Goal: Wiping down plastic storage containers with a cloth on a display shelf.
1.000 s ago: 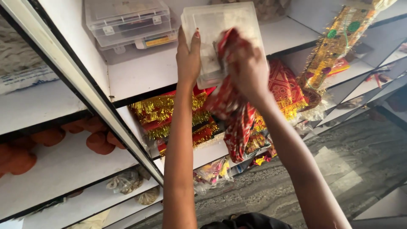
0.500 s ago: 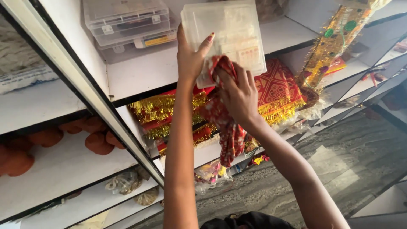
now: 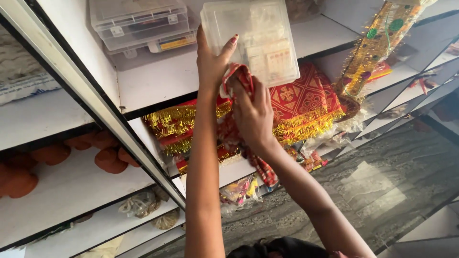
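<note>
Wiping of a clear plastic box (image 3: pixel 253 38), held up before the white shelf (image 3: pixel 158 81) above the red gold-fringed fabrics (image 3: pixel 301 102). Left hand (image 3: pixel 210 62) raised, arm extended, fingers spread under the box's lower-left corner; right hand (image 3: pixel 253 114) just below the box, fingers bunched around a red patterned cloth (image 3: pixel 236 76) pressed against its lower edge. Next move judged to call for steady support at the corner during further rubbing.

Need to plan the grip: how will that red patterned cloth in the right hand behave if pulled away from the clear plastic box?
The red patterned cloth is probably floppy: it bunches in the right hand and its tail hangs limp below. It is likely light, held by fingers alone. It may drag against the clear plastic box, which the left hand steadies.
</note>
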